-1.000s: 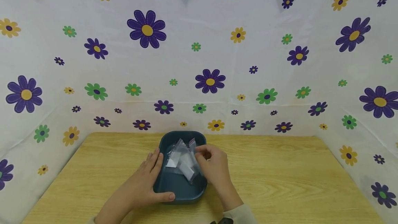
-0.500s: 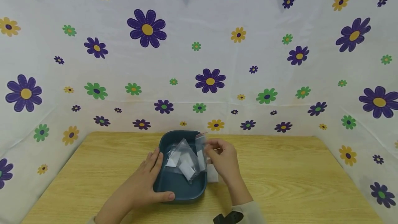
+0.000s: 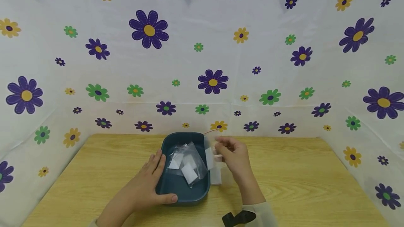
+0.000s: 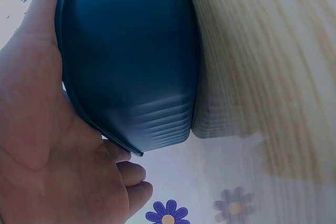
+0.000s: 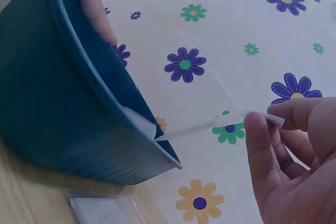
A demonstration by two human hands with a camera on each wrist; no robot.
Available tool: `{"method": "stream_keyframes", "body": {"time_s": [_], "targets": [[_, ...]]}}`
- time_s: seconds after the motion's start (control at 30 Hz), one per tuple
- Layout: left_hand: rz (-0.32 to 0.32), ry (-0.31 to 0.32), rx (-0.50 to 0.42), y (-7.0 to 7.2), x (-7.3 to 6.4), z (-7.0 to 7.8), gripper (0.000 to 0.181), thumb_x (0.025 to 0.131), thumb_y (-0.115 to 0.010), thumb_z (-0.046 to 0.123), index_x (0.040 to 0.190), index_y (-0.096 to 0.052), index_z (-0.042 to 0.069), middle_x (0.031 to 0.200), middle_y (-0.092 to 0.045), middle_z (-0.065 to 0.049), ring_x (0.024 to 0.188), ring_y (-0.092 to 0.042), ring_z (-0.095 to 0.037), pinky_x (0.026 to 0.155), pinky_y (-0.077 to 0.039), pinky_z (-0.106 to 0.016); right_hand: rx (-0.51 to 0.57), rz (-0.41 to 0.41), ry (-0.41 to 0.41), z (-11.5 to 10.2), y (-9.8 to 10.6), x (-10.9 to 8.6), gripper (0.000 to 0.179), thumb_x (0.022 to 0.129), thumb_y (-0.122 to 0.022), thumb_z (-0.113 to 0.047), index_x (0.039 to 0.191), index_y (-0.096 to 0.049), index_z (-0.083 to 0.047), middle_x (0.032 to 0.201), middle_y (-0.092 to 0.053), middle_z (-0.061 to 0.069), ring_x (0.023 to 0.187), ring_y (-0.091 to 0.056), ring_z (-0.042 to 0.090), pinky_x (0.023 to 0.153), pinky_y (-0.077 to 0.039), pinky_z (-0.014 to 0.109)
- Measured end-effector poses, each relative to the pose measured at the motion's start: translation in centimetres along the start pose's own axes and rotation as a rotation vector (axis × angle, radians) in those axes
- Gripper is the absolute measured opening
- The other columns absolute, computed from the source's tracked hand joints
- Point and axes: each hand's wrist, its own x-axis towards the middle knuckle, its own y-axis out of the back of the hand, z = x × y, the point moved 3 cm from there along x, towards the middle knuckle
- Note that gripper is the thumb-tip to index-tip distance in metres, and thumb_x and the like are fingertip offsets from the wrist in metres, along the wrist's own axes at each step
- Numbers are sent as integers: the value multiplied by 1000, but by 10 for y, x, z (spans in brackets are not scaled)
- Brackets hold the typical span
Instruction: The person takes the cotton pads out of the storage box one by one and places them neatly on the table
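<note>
Clear bag [image 3: 209,157] pinched btwn R fingers [image 5: 302,114], nr tub [image 3: 184,196].

Your head view gets soft, even, slightly dim light, with a pale sheen along the near edge of the table [image 3: 303,171]. The clear bag [image 3: 209,158] at your right hand [image 3: 235,157] looks smeared and ghostly. Both wrist views run cooler; the shaded outer wall of your blue tray [image 3: 183,193] goes dark, and in your left wrist view the glossy tabletop mirrors a blurry flower [image 4: 234,206].
</note>
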Motion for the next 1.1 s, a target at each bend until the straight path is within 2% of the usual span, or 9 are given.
{"method": "stream_keyframes", "body": {"time_s": [0.13,0.3,0.53,0.83,1.1], "targets": [[0,-2,-4,-1,3,3,129,70,-58,88,159,-16,4,168,-1,-14,153,-7,-42,117,-22,-63,53,-11,-4,-2,8,1,22,96,-67,-11,117,-71,-6,101,-65,12,87,-67,22,72,-61,31],[12,-25,-7,-1,6,7,128,70,-59,87,159,-17,4,168,-2,-14,153,-7,-41,118,-22,-61,65,-40,-17,-7,23,-1,27,95,-67,-12,121,-67,-4,102,-65,9,87,-67,20,72,-60,29],[28,-26,-3,1,4,5,128,71,-62,84,159,-18,2,168,-4,-16,152,-9,-43,116,-24,-63,72,4,-62,1,47,-2,28,97,-64,-8,123,-65,-1,98,-64,6,85,-66,16,69,-59,25],[42,-26,-13,1,1,2,128,71,-61,85,158,-18,2,168,-4,-16,152,-11,-44,116,-24,-64,73,17,-79,1,55,1,30,98,-63,-11,126,-64,-4,100,-62,6,88,-66,16,73,-60,28],[36,-19,-9,-2,-1,1,128,71,-61,85,158,-18,1,167,-4,-17,151,-12,-45,115,-25,-64,86,15,-86,7,59,5,30,97,-63,-10,126,-64,-2,98,-62,4,85,-66,15,71,-59,26]]}}
